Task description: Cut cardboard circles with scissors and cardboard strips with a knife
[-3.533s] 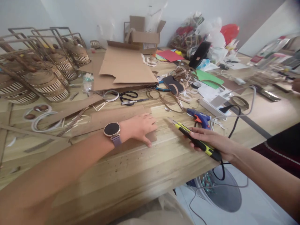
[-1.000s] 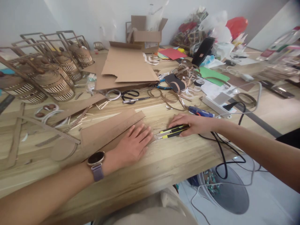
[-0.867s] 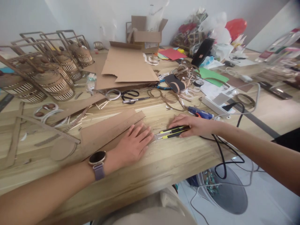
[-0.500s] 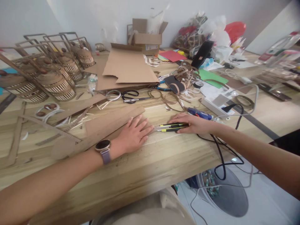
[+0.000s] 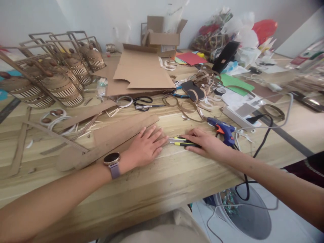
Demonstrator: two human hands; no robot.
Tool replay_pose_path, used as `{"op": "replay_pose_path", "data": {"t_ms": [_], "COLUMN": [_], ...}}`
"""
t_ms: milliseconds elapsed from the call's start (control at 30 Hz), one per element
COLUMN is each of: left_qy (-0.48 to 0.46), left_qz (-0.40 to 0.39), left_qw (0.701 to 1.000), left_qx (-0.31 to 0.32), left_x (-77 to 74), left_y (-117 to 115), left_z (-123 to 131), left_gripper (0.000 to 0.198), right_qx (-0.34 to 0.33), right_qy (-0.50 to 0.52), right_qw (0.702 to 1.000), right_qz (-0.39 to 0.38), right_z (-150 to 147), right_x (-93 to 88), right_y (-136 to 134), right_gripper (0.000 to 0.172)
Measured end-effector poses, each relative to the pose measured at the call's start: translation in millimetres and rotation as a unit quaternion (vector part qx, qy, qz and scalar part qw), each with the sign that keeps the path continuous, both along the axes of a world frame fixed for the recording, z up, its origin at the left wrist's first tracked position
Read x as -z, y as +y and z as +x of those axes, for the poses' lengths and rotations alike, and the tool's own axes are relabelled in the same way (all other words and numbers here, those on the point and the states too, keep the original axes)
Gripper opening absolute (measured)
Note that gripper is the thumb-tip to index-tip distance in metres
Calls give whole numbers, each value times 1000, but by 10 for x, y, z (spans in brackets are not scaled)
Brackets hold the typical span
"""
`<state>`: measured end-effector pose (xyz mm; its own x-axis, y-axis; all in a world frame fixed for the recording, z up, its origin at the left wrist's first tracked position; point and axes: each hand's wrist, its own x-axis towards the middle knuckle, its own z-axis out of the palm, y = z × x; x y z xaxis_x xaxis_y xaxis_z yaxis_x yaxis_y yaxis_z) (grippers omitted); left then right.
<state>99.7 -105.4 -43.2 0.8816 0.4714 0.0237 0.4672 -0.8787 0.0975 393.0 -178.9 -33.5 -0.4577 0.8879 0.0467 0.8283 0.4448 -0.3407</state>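
Note:
My left hand (image 5: 146, 146) lies flat with fingers spread over a cardboard strip (image 5: 124, 145), pressing it to the wooden table. Just right of its fingertips, my right hand (image 5: 202, 141) is closed round a black and yellow utility knife (image 5: 180, 143). The knife lies low over the table, its blade end pointing left towards the left fingers. Whether the blade touches the cardboard is too small to tell. Behind my right hand rests a blue glue gun (image 5: 224, 131) with an orange trigger. A wider cardboard piece (image 5: 121, 135) runs beside the left hand.
Several bamboo-like lanterns (image 5: 62, 89) with handles crowd the left back. Large cardboard sheets (image 5: 144, 69) and an open box (image 5: 163, 40) stand behind. Brown strips (image 5: 188, 109) lie tangled mid-table. A white power strip (image 5: 236, 114) sits to the right; a bin (image 5: 245, 212) stands below the edge.
My right hand has shifted forward along the utility knife, its fingers nearer the blade end, and more of the glue gun shows. The left hand stays flat. The view has shifted slightly.

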Motion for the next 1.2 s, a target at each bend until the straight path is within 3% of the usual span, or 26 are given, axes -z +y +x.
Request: {"op": "replay_pose_path", "data": {"t_ms": [267,500,567,667,800,967,1200], "left_qy": [-6,3,-5,-21,23,36,35], "left_qz": [3,-52,-69,-31,-42,-50,-41], "left_qw": [1000,998,997,999,998,998,998], "left_qx": [-2,-43,-16,28,37,26,24], "left_x": [6,-101,-151,-179,-106,-13,-5], "left_y": [-7,91,192,374,519,512,498], "left_z": [13,149,65,-178,-440,-461,-442], "left_gripper": [50,55,59,60,59,56,56], "right_qx": [55,78,69,65,71,76,94], "right_qy": [20,35,43,46,48,39,6], "right_qw": [998,996,997,997,996,996,995], "right_qz": [-30,1,1,-2,-11,-21,-19], "right_z": [-63,-116,-96,-71,-79,-96,-130], "right_x": [-62,-53,-50,-55,-73,-89,-86], "right_y": [-202,-83,-55,-43,-34,-61,-161], "right_gripper": [45,42,43,44,43,43,47]}}
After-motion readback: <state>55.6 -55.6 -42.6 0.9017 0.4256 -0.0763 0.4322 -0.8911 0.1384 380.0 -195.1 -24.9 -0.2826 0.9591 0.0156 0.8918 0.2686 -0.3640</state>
